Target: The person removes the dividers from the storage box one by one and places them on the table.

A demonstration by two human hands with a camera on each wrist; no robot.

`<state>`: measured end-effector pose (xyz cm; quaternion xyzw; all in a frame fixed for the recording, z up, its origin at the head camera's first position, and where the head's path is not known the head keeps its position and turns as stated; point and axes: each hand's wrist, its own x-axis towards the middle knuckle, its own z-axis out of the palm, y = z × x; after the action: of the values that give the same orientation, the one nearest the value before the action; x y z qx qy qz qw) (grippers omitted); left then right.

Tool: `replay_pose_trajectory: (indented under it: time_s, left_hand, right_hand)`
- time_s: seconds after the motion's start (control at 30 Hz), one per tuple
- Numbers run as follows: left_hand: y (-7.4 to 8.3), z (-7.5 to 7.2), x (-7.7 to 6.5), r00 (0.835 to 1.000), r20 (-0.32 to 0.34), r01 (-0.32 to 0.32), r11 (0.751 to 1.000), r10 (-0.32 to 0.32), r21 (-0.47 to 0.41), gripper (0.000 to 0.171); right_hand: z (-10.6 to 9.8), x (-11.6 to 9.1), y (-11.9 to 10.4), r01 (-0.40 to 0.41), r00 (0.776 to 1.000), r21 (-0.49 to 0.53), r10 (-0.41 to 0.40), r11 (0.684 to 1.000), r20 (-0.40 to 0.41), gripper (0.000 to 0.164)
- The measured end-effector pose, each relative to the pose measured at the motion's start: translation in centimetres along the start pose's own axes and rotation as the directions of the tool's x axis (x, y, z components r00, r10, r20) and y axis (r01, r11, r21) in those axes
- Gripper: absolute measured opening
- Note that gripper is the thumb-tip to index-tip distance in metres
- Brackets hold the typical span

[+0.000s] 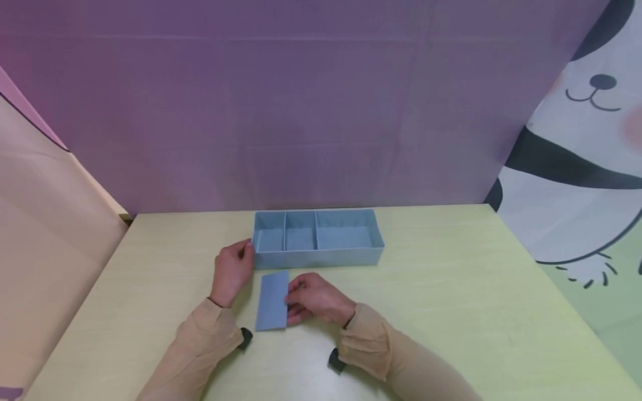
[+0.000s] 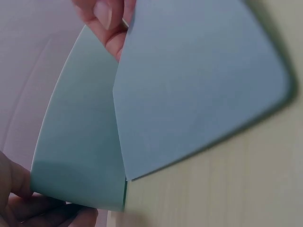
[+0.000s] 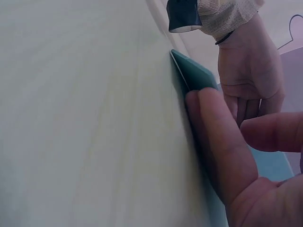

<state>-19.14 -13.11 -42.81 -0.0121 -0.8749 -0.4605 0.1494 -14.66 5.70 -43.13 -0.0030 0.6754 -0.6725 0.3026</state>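
My right grip (image 1: 320, 299) pinches the blue panel (image 1: 272, 301) by its right edge, its long axis pointing toward the divided tray (image 1: 318, 258) just beyond; my left grip (image 1: 233, 273) holds the tray's left end on the counter (image 1: 451, 312).

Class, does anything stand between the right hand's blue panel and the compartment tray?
Nothing visible does: in the head view, only tabletop shows between the blue panel and the compartment tray. The left hand touches the tray's left end, outside that gap; the right hand holds the panel's right edge.
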Motion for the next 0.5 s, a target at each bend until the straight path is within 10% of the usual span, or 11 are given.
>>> replay_pose_trajectory:
  time_s: [0.5]
  left_hand:
    - [-0.02, 0.02, -0.02, 1.0, 0.001, -0.001, 1.0, 0.001, 0.002, 0.031]
  right_hand:
    - [-0.16, -0.35, -0.34, 0.002, 1.0, -0.053, -0.001, 0.999, 0.014, 0.018]
